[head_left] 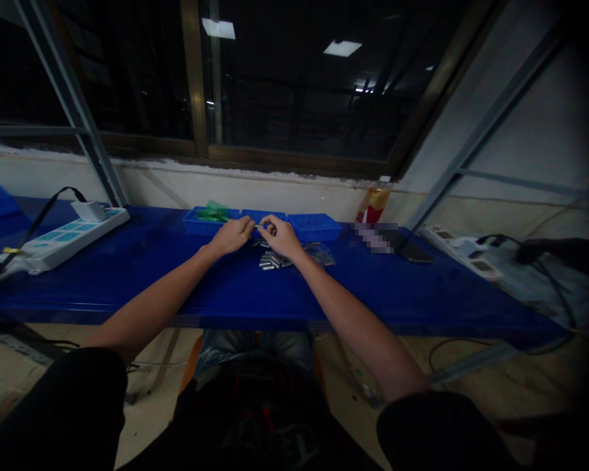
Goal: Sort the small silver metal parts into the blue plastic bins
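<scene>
My left hand [234, 235] and my right hand [281, 237] meet over the blue table, fingertips pinched on either end of a small silvery metal piece [258, 226]. Its exact kind is too small to make out. Just below my right hand lies a loose pile of small silvery metal pieces [272, 260], partly covered by that hand. A clear plastic bag [322, 254] rests beside my right wrist. Behind the hands stand a left blue bin [201, 227] with green packets [214, 211] in it, a middle blue bin [255, 214] partly hidden, and a right blue bin [317, 227].
On the left of the blue table [142, 261] lies a white power strip [73, 239] with a plug and black cable. At the right are a red and yellow packet [374, 204], a dark phone-like slab [415, 252] and another power strip [464, 252]. Metal posts rise on both sides.
</scene>
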Demonstrator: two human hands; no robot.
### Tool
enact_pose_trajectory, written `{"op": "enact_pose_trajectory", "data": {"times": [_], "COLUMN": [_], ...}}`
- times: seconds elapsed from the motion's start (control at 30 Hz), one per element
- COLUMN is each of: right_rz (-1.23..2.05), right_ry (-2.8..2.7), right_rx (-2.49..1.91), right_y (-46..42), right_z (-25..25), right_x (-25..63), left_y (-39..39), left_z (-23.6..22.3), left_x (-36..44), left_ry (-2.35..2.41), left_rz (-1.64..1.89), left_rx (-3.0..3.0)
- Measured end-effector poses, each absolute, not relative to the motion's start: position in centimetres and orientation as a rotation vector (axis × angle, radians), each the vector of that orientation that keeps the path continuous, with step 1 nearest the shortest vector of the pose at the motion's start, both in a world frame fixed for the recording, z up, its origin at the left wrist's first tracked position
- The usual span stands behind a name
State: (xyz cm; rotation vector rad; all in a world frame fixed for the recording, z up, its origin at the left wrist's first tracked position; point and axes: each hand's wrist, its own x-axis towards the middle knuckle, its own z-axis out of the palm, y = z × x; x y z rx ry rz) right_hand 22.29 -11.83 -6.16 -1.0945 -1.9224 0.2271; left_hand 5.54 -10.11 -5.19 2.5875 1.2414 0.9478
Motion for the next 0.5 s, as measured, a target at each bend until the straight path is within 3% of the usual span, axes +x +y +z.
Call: {"op": "enact_pose_trajectory", "data": {"times": [0.3, 0.5], "right_rz": [0.042, 0.129], "right_ry": [-1.903, -1.883], "right_rx": [-1.204, -1.187], "right_y": [-11.72, -11.84], "right_z": [-5.97, -6.00], "right_x": [22.05, 22.03], "left_y": [-10.29, -10.46], "left_z": [-5.43, -5.17], "left_x": [5.71, 5.74], "left_ry": [1.076, 1.204], "left_rz": [1.052, 1.064], "left_rx": [2.568, 2.596]}}
